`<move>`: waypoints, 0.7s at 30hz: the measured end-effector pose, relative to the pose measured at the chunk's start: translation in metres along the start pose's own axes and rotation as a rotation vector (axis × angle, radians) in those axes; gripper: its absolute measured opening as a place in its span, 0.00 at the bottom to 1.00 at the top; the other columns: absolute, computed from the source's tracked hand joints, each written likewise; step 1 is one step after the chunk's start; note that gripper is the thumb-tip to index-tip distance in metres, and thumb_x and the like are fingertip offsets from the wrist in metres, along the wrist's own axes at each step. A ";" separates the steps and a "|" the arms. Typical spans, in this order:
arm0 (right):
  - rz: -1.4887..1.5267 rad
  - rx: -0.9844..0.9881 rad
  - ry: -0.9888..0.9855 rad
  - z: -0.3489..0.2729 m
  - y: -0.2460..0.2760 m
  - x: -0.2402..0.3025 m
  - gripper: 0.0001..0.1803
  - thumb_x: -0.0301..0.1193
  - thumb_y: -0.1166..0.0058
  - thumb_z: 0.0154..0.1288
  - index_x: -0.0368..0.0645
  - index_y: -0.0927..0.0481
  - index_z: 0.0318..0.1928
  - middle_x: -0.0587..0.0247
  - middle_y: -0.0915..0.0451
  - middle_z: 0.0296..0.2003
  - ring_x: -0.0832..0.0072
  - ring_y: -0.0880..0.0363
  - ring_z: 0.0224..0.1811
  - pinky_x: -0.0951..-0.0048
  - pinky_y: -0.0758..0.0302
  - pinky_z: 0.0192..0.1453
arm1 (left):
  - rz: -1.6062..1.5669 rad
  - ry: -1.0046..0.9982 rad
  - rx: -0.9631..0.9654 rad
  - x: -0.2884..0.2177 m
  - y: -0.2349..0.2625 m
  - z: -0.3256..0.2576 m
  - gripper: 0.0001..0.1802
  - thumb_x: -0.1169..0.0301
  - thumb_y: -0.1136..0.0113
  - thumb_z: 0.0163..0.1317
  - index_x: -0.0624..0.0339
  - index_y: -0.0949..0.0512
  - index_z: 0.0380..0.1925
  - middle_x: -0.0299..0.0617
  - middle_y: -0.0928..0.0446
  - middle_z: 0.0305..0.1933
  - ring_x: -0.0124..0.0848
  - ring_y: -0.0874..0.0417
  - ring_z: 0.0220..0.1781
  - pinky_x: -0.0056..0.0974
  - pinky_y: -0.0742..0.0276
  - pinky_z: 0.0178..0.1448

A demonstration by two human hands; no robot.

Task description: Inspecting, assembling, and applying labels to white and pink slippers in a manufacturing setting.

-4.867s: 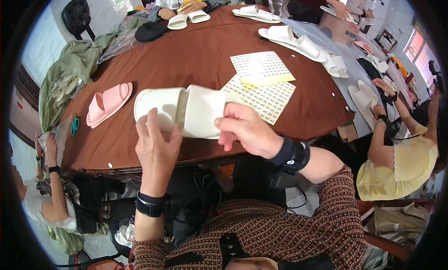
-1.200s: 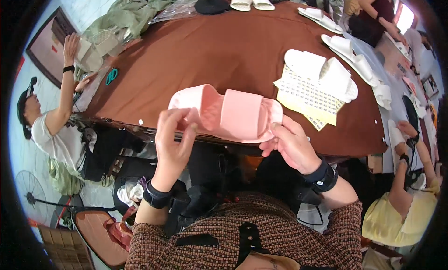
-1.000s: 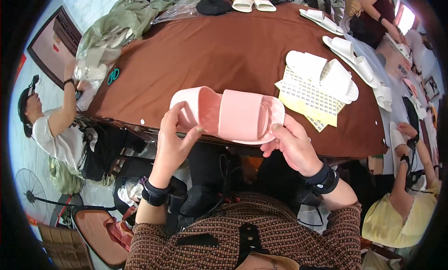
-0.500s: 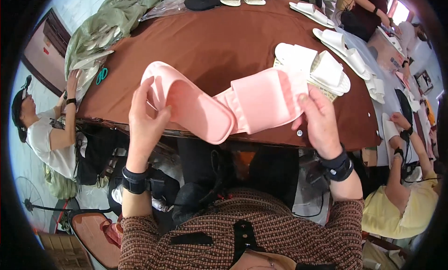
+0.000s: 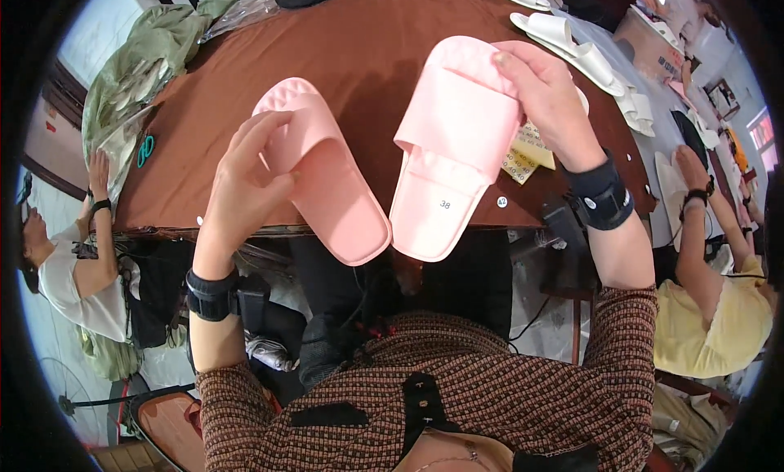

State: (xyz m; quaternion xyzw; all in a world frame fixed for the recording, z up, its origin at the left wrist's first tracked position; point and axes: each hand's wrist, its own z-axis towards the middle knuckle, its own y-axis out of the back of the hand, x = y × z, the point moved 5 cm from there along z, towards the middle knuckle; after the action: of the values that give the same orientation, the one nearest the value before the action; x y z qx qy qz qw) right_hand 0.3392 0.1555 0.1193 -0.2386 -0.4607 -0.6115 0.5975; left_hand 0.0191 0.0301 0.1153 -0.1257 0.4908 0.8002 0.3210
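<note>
Two pink slippers are held up side by side over the near table edge, their heel ends almost meeting. My left hand (image 5: 249,174) is closed round the left pink slipper (image 5: 339,207), fingers over its strap and thumb by the opening. At the toe end of the right pink slipper (image 5: 457,125), my right hand (image 5: 551,100) grips with the thumb on top of the sole; its other fingers are mostly hidden. That slipper's insole faces up and bears a small printed mark near the heel. Under the right hand lies a yellowish label sheet (image 5: 531,158), partly covered.
White slippers (image 5: 563,43) line the table's right side. Teal scissors (image 5: 145,151) lie at the left, near a green sack (image 5: 135,60). Small round stickers (image 5: 502,202) dot the brown cloth (image 5: 359,55). Co-workers sit at both sides, including one in yellow (image 5: 706,325).
The right slipper has swung from lying crosswise to nearly upright, with its heel end toward me. My right hand has moved up and away. The left slipper has turned slightly steeper.
</note>
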 end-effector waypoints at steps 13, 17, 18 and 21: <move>-0.177 0.235 -0.001 0.017 -0.080 -0.024 0.18 0.29 0.52 0.74 0.35 0.27 0.61 0.57 0.18 0.48 0.75 0.18 0.44 0.73 0.19 0.46 | 0.140 -0.154 -0.011 -0.021 -0.034 -0.006 0.31 0.79 0.36 0.54 0.61 0.27 0.61 0.54 0.32 0.68 0.53 0.32 0.71 0.48 0.36 0.73; 0.054 0.150 0.088 0.005 -0.069 0.005 0.16 0.26 0.51 0.70 0.32 0.23 0.54 0.48 0.16 0.45 0.64 0.15 0.45 0.66 0.20 0.51 | 0.209 -0.260 0.153 -0.060 -0.055 -0.027 0.33 0.74 0.30 0.48 0.57 0.25 0.59 0.51 0.34 0.68 0.54 0.35 0.70 0.56 0.38 0.72; 0.151 0.150 0.055 0.001 -0.062 0.014 0.14 0.24 0.52 0.71 0.33 0.22 0.53 0.56 0.15 0.42 0.75 0.16 0.41 0.73 0.19 0.46 | 0.196 -0.300 0.220 -0.064 -0.060 -0.033 0.33 0.72 0.29 0.47 0.57 0.25 0.58 0.51 0.34 0.68 0.54 0.35 0.70 0.57 0.38 0.72; 0.213 0.057 0.108 -0.001 -0.025 0.036 0.13 0.24 0.52 0.72 0.37 0.20 0.52 0.63 0.16 0.40 0.82 0.19 0.38 0.78 0.20 0.41 | 0.180 -0.329 0.278 -0.067 -0.070 -0.045 0.32 0.65 0.27 0.49 0.55 0.24 0.57 0.49 0.32 0.67 0.53 0.35 0.70 0.60 0.40 0.72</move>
State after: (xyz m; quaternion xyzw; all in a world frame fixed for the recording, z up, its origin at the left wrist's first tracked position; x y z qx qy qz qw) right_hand 0.3095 0.1327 0.1425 -0.2357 -0.4172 -0.5431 0.6895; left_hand 0.1096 -0.0128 0.0788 0.0962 0.5464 0.7601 0.3382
